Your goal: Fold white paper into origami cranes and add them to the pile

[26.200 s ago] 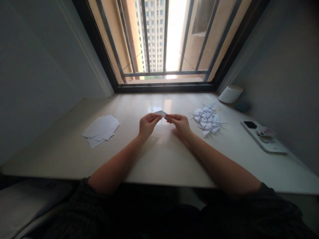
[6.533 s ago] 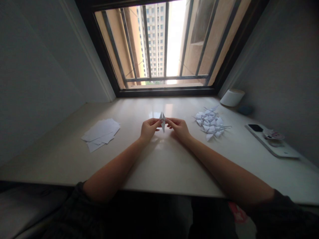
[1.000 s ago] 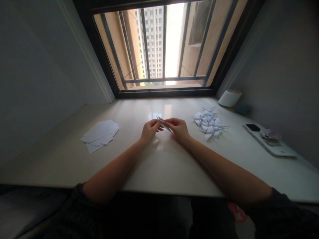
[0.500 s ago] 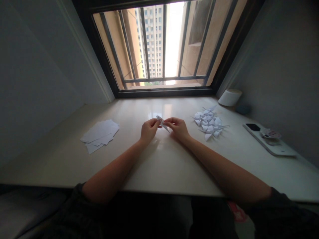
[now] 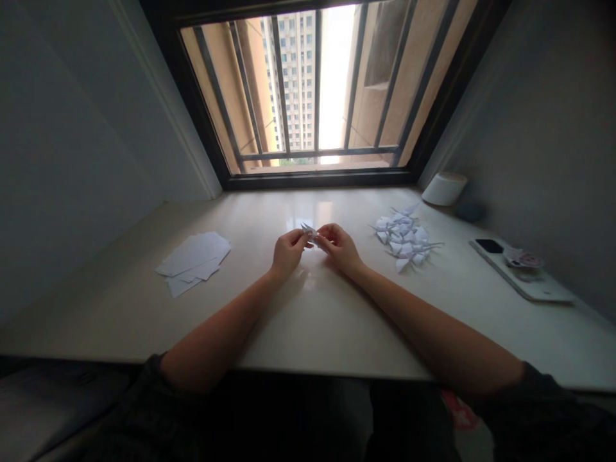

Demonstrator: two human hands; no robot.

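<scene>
A small folded white paper piece (image 5: 308, 229), with pointed tips sticking up at its far left end, is held between my two hands just above the tabletop. My left hand (image 5: 287, 252) pinches its left side between thumb and fingers. On the other side, my right hand (image 5: 342, 247) is closed on the near right part, with thumb and fingers covering much of it. To the right lies a pile of folded white paper figures (image 5: 403, 239), several with thin pointed ends. A loose stack of flat white paper sheets (image 5: 195, 258) rests to the left.
The pale glossy tabletop (image 5: 308, 321) runs up to a barred window (image 5: 315, 181). At the right are a phone (image 5: 539, 289) with a decorated grip, a white cylindrical container (image 5: 445, 188) and a dark rounded object (image 5: 470, 210) by the wall.
My right hand has shifted slightly, its fingers now further over the folded paper. The lower point that stuck out towards me is now covered or folded in. My left hand stays put.
</scene>
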